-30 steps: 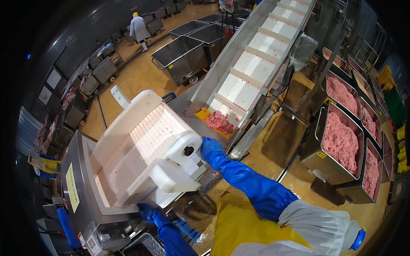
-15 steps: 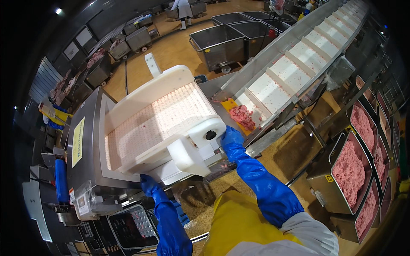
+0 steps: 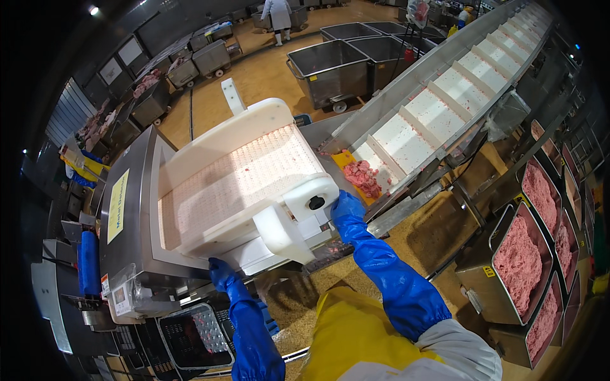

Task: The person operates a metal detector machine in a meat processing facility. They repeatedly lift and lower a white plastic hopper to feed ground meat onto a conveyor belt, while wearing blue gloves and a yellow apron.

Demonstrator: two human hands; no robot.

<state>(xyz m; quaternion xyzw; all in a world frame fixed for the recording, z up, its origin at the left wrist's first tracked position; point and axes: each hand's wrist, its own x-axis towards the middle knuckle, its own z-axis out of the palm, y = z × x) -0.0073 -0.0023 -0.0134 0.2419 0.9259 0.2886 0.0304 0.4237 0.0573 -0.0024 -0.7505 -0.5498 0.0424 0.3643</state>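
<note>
A white belt conveyor [image 3: 248, 170] with pale plastic side guards comes out of a steel machine housing [image 3: 136, 190]. My left hand [image 3: 222, 274], in a blue glove, is closed on the conveyor frame's near edge beside the housing; its fingertips are partly hidden. At the conveyor's right end, my right hand [image 3: 347, 207], gloved in blue too, is closed against the end of the near side guard [image 3: 298, 198]. Just beyond it, a heap of pink ground meat [image 3: 362, 177] lies at the foot of a white cleated incline belt [image 3: 438, 101], partly over a yellow plate [image 3: 344, 159].
Steel bins of ground meat [image 3: 520, 267] stand at the right. Steel tubs [image 3: 330, 70] stand beyond the incline belt. A black crate [image 3: 190, 336] is low at the left, under a control box [image 3: 127, 297]. A person in white [image 3: 277, 19] is far back.
The whole view has shifted slightly right and down. Both hands stay where they were on the conveyor, and the meat heap sits in the same spot.
</note>
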